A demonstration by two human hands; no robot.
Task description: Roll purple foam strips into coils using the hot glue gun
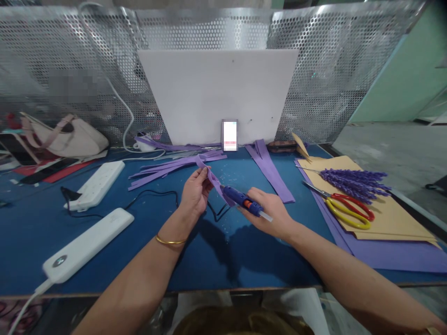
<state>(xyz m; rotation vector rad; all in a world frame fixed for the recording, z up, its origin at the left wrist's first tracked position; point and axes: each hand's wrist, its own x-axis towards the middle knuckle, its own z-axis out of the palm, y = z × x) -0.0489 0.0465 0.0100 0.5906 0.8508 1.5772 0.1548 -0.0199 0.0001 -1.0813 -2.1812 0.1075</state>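
Between the thumb and fingers of my left hand (197,191) is a purple paper strip (214,180), its free end hanging down to the right. My right hand (268,210) is wrapped round a blue hot glue gun (240,197) with an orange part and a clear glue stick poking out of its back. The gun's nozzle is at the strip, close to my left fingers; whether it touches cannot be made out. Behind my left hand lie several cut purple strips (167,166). A wider purple piece (270,172), slit at its far end, lies beyond my right hand.
Right: red-and-yellow-handled scissors (349,209) and purple lavender-like stems (356,182) on tan sheets (391,218), with purple sheets (384,256) underneath. Left: two white power strips (89,244) and a black cord (153,191). Back: a lit phone (230,136) against a white board (220,93); a handbag (75,135).
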